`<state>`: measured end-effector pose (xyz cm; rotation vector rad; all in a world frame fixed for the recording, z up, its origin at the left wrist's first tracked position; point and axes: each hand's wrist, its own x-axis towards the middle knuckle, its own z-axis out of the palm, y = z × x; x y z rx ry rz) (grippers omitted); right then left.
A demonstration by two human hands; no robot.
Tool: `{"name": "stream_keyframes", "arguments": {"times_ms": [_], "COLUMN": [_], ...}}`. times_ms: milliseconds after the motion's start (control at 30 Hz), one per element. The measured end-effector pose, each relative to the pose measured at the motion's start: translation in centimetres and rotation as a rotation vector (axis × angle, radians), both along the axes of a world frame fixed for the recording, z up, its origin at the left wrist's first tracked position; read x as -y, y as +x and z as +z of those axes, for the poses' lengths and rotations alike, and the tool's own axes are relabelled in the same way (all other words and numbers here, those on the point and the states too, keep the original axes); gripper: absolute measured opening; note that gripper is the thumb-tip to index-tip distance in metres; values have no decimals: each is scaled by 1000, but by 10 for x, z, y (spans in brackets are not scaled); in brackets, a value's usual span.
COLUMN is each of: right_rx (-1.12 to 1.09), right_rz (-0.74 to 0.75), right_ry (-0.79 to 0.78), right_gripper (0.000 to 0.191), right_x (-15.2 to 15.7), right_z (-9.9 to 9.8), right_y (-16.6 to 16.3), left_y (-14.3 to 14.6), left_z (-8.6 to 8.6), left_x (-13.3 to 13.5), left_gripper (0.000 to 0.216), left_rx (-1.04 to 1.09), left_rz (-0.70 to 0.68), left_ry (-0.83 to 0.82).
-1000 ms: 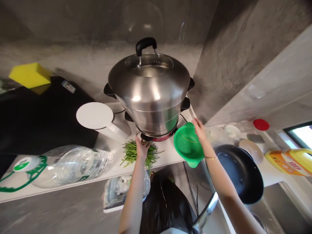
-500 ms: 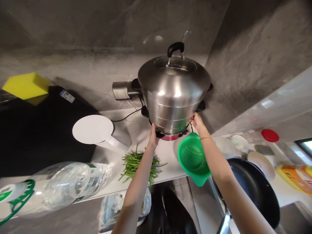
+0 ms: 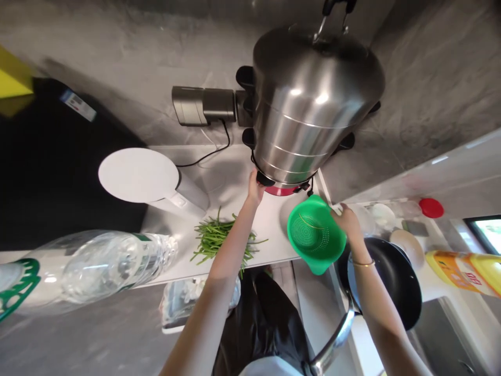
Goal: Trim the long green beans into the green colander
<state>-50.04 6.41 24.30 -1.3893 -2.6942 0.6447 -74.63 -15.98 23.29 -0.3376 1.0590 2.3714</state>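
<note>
Head view: nearest, beneath the right forearm, lies a round, dark frying pan (image 3: 395, 284) with a smooth interior. Left of the left forearm, a ribbed, clear plastic bottle (image 3: 107, 266) lies on its side. Partly behind that forearm, below the left hand, slender green stalks (image 3: 213, 241) form a loose, tangled heap on the smooth white counter (image 3: 274, 237). The green plastic colander (image 3: 315, 237), a round bowl pierced with small holes, sits just beside the right hand (image 3: 348, 222), whose bent fingers meet its rim; I cannot tell whether they pinch it. The left hand (image 3: 256, 189) touches a rounded black handle (image 3: 265, 179) low on the tall pot; its grip is partly hidden, so I cannot tell whether it is closed. The brushed-steel pot (image 3: 303, 122), banded and domed, rises beyond both hands. Farthest off stands a mottled grey wall (image 3: 136, 62).
</note>
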Motion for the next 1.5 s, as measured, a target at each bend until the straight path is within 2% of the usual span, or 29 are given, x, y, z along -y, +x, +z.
{"name": "stream_keyframes", "arguments": {"times_ms": [67,133,233,367,500,633,767,900,967,1033,1100,1167,1233,1367,1433,1500], "right_rx": [286,402,336,236,187,-13,-206,-114,27,182,364,536,597,632,635,623], "right_rz": [-3,37,85,175,263,303,203,137,185,311,453,513,490,401,374,365], "right_ry": [4,14,109,165,158,169,237,232,209,165,85,12,-1,25,32,30], "right_gripper": [54,46,39,35,36,43,45,43,50,65,80,84,70,38,34,33], "right_x": [-3,-4,10,41,62,78,82,66,60,62,72,84,94,101,99,96], "right_z": [-13,-23,-29,-29,-32,-31,-28,-11,0,4,-3,-22,-47,-83,-88,-87], "right_y": [31,44,32,-11,-49,-61,-33,35,74,108,128,134,127,103,98,97], "left_y": [19,45,92,153,198,222,230,236,242,252,266,282,297,315,317,317], "left_z": [-12,-24,-40,-52,-57,-63,-68,-70,-72,-78,-87,-100,-114,-135,-140,-142], "left_x": [21,48,91,136,163,181,193,200,197,185,162,128,88,20,8,12], "left_gripper": [44,43,42,38,32,26,24,25,26,26,25,24,30,45,46,40], "left_rx": [-9,-40,-125,-202,-273,-342,-413,-480,-479,-455,-431,-422,-450,-499,-524,-541], "left_rz": [39,75,78,70,49,24,-25,-165,-253,-401,-607,-802,-893,-931,-933,-939], "left_ry": [-21,-71,-163,-313,-447,-565,-720,-861,-834,-770,-699,-641,-639,-656,-665,-673]}}
